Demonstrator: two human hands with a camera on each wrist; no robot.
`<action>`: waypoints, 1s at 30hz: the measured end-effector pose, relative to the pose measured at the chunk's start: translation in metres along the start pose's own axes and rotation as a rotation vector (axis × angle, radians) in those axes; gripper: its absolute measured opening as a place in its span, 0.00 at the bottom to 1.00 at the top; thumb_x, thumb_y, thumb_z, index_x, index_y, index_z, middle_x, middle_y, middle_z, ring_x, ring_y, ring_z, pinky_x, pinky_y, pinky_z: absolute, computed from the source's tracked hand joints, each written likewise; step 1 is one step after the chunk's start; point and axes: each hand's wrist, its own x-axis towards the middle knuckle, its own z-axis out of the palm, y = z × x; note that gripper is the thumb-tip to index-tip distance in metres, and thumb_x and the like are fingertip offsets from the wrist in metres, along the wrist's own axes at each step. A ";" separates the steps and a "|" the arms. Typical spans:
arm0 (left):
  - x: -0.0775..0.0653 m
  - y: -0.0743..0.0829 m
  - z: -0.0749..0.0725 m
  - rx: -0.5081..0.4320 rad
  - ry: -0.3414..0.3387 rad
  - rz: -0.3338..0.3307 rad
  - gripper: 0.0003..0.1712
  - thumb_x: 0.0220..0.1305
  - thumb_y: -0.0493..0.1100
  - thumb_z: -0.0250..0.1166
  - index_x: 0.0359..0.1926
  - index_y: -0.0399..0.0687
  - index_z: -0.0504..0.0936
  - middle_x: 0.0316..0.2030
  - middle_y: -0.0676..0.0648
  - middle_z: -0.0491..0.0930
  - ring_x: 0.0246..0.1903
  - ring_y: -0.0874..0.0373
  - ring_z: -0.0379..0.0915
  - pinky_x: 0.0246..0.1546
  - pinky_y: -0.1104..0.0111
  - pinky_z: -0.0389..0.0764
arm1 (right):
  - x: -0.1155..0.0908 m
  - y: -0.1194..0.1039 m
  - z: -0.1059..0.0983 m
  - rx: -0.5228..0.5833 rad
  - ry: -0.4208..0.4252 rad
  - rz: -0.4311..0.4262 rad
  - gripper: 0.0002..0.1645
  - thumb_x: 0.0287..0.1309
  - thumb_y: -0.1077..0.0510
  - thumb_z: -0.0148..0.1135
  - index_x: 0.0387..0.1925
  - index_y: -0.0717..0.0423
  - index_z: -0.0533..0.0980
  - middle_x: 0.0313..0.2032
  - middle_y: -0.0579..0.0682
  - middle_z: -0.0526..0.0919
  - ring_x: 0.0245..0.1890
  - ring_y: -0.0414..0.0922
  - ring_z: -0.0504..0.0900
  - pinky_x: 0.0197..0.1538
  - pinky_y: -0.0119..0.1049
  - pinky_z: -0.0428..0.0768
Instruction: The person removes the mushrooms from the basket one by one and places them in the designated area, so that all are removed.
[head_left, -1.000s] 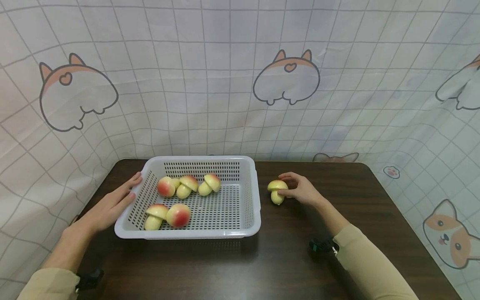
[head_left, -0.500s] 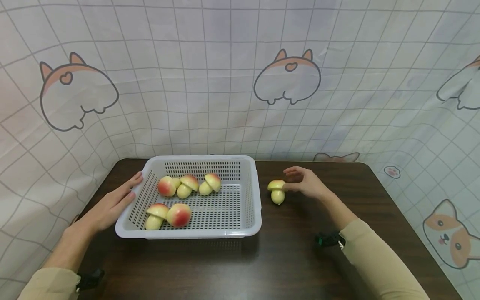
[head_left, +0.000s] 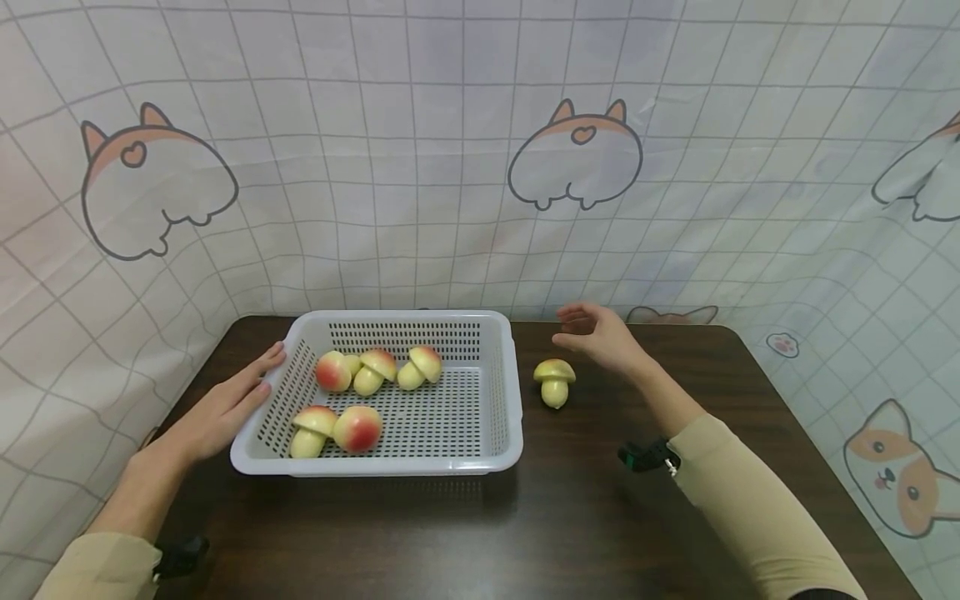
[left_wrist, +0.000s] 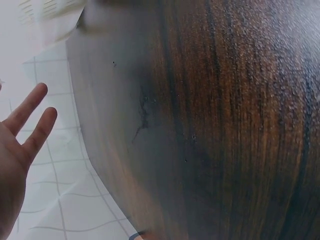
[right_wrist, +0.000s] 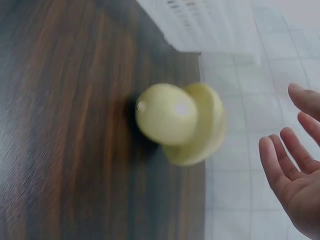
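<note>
A yellow toy mushroom [head_left: 555, 383] lies on the dark table to the right of a white plastic basket [head_left: 390, 468]. My right hand [head_left: 603, 340] is beyond it and slightly to its right, apart from it, fingers loosely bent and holding nothing. In the right wrist view the mushroom [right_wrist: 172, 120] shows its rounded stem end, with the right hand [right_wrist: 300, 180] off to one side. Fingers extended, my left hand [head_left: 217, 417] touches the basket's left rim. The left wrist view shows only part of the left hand [left_wrist: 20, 145].
Several toy mushrooms with red-tinged caps, such as one mushroom [head_left: 358, 430], lie inside the basket. A white grid-patterned cloth [head_left: 450, 208] hangs behind the dark wooden table [head_left: 420, 542] and along its sides.
My right hand has let go of the yellow mushroom and moved up and away beyond it. The mushroom stays on the table. The left hand stays at the basket rim.
</note>
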 end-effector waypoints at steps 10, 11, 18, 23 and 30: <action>0.000 0.001 -0.001 0.005 -0.021 -0.029 0.32 0.81 0.45 0.50 0.80 0.48 0.58 0.79 0.47 0.53 0.61 0.41 0.70 0.48 0.69 0.67 | 0.018 -0.033 0.023 0.026 -0.036 -0.053 0.30 0.65 0.54 0.72 0.64 0.59 0.74 0.60 0.58 0.78 0.60 0.57 0.77 0.55 0.50 0.79; 0.000 0.002 -0.001 0.004 -0.020 -0.027 0.32 0.81 0.45 0.50 0.80 0.48 0.59 0.79 0.47 0.53 0.62 0.40 0.70 0.48 0.70 0.66 | 0.020 -0.036 0.026 0.028 -0.036 -0.061 0.29 0.65 0.54 0.72 0.63 0.58 0.74 0.60 0.57 0.78 0.59 0.56 0.77 0.55 0.50 0.79; 0.001 0.002 0.000 -0.013 -0.014 -0.014 0.32 0.80 0.45 0.51 0.80 0.47 0.59 0.80 0.47 0.53 0.65 0.38 0.67 0.51 0.74 0.63 | 0.031 -0.053 0.048 0.065 -0.052 -0.109 0.27 0.64 0.58 0.72 0.62 0.59 0.75 0.59 0.56 0.78 0.56 0.54 0.79 0.50 0.45 0.82; 0.002 0.002 -0.001 -0.012 -0.013 -0.004 0.32 0.80 0.44 0.51 0.80 0.46 0.59 0.79 0.45 0.53 0.65 0.36 0.67 0.51 0.75 0.64 | 0.037 -0.065 0.064 0.094 -0.078 -0.134 0.26 0.65 0.60 0.71 0.61 0.60 0.75 0.59 0.58 0.78 0.55 0.54 0.80 0.49 0.44 0.82; 0.000 0.001 -0.001 -0.009 -0.025 -0.023 0.32 0.81 0.45 0.50 0.80 0.46 0.58 0.80 0.45 0.53 0.64 0.37 0.68 0.49 0.72 0.65 | 0.043 -0.077 0.088 0.080 -0.128 -0.156 0.27 0.64 0.60 0.71 0.62 0.60 0.74 0.59 0.61 0.78 0.54 0.52 0.80 0.50 0.44 0.82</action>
